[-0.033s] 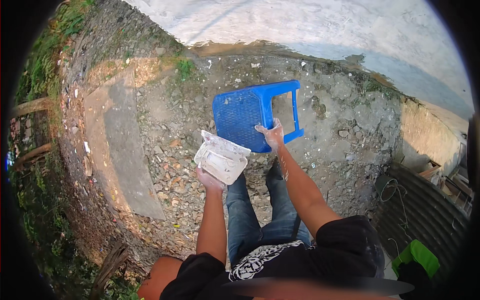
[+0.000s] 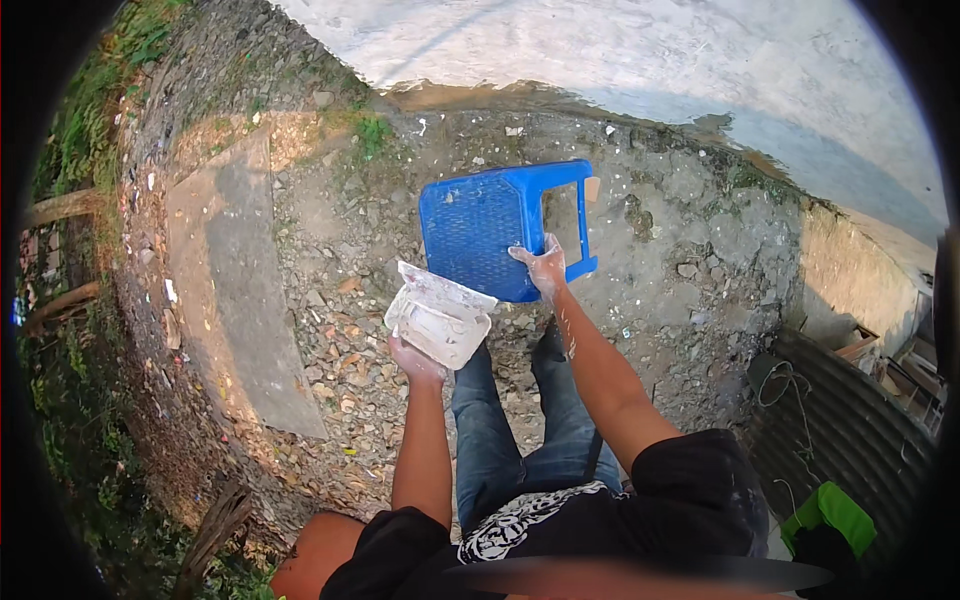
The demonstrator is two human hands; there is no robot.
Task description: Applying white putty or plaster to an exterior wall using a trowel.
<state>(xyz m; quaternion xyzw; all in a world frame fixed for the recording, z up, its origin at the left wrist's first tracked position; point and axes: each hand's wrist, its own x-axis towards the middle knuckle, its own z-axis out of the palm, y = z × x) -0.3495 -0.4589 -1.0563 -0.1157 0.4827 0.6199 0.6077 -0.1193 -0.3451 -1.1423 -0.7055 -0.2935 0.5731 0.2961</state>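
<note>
My right hand (image 2: 543, 270) is closed on a blue plastic stool (image 2: 475, 225) with a woven-pattern seat. The stool is tilted on its side, seat facing left, held in front of me, its legs pointing right. The thumb lies over the seat's edge and the fingers go behind it. In my left hand (image 2: 416, 362) is a shallow, rectangular, white-smeared tray (image 2: 455, 348). A flat whitish plate (image 2: 443, 289) lies along the tray's far side; whether it is a separate piece I cannot tell. White residue coats both hands.
A pale plastered wall (image 2: 640, 50) rises at the far side. Rubble-strewn ground (image 2: 350, 340) surrounds me, with a flat slab (image 2: 245, 290) on the left. Plants (image 2: 75, 450) line the left edge. Corrugated sheet (image 2: 830, 400) and a green item (image 2: 838, 515) are at right.
The stool has shifted very slightly to the left with my right hand still on it. The white tray in my left hand has moved slightly left too.
</note>
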